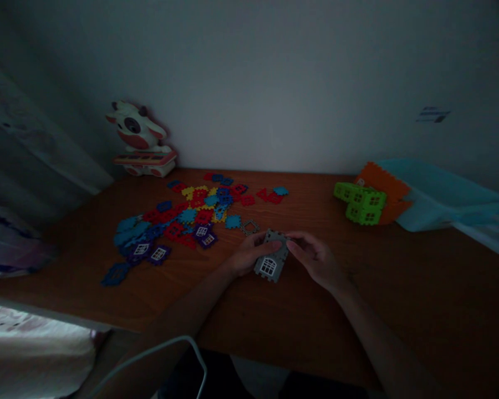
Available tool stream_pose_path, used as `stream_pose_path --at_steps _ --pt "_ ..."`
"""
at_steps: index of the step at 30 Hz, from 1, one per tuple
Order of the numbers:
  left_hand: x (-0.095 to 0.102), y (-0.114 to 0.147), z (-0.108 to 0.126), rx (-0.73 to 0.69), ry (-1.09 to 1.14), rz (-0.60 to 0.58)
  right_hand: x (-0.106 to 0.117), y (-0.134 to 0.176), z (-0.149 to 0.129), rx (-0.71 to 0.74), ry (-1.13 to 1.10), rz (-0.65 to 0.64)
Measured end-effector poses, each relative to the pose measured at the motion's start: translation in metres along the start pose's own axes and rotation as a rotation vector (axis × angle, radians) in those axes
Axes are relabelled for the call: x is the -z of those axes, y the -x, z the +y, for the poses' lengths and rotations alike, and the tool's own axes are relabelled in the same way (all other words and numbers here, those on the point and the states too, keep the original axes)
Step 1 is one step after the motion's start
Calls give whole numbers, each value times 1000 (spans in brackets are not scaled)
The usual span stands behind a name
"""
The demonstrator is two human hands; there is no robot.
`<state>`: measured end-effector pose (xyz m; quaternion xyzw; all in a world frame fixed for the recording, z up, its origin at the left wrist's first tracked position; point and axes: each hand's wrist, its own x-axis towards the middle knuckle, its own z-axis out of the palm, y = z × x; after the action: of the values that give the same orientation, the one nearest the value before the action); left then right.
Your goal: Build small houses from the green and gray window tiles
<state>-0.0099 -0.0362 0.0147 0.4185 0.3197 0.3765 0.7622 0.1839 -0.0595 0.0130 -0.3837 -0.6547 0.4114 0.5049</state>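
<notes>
A grey toy building block assembly (271, 262) with a white arched window on its near side is held above the wooden table. My left hand (249, 254) grips it from the left, thumb lying across the top. At its upper right edge, my right hand (314, 256) pinches with thumb and forefinger; the exact contact is hard to see in the dim light. Just beyond my left hand lies a grey square frame piece (249, 226). A light blue toothed tile (233, 221) rests close to that frame.
Many red, blue, yellow and purple tiles (203, 233) are spread at the left. A green block structure (361, 204) stands by an orange panel (382, 191) and a light blue bin (436, 194) at the right. A cow toy keyboard (143, 141) sits against the wall.
</notes>
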Motion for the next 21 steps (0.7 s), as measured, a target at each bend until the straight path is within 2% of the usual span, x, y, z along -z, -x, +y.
stream_pose_path --at_steps 5,8,13,21 --pt "0 -4 0 -78 43 116 -8 3 6 -117 4 58" --pt "1 -5 0 -143 74 156 -12 5 10 -167 -25 32" --pt "1 -4 -1 -179 44 155 -16 4 11 -249 -175 -3" --pt "3 -12 -6 -189 156 85 -10 -5 8 -388 -277 142"
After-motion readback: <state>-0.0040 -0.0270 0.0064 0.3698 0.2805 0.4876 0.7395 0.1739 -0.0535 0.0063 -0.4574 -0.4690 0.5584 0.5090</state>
